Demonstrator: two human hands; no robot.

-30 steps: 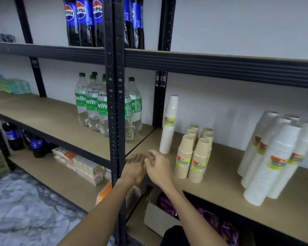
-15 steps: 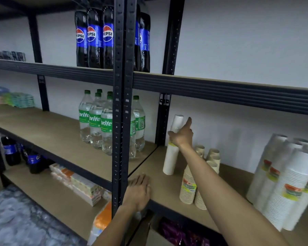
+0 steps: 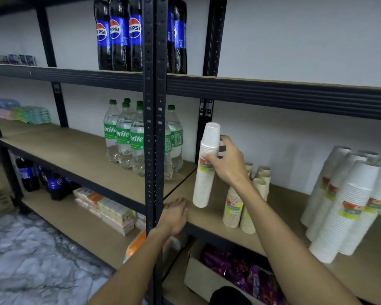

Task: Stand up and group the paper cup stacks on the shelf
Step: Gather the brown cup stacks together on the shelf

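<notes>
My right hand [image 3: 229, 164] grips a tall white paper cup stack [image 3: 205, 181] around its middle and holds it tilted, its base just above the wooden shelf [image 3: 279, 219]. Right behind my forearm stand several short beige cup stacks [image 3: 232, 208], partly hidden by the arm. At the far right several tall white cup stacks [image 3: 348, 205] lean against the wall. My left hand [image 3: 174, 216] lies flat, palm down, on the shelf's front edge beside the black upright post [image 3: 154, 128].
Sprite bottles [image 3: 128, 137] stand on the same level to the left of the post. Pepsi bottles [image 3: 119, 34] fill the shelf above. Below are a cardboard box with purple packets [image 3: 240, 274], flat boxes [image 3: 110, 210] and dark bottles [image 3: 29, 175]. Marble floor lies at lower left.
My right hand reached up from the shelf edge, closed around the tall white stack and lifted it off the shelf toward me. The left hand stayed on the shelf edge.
</notes>
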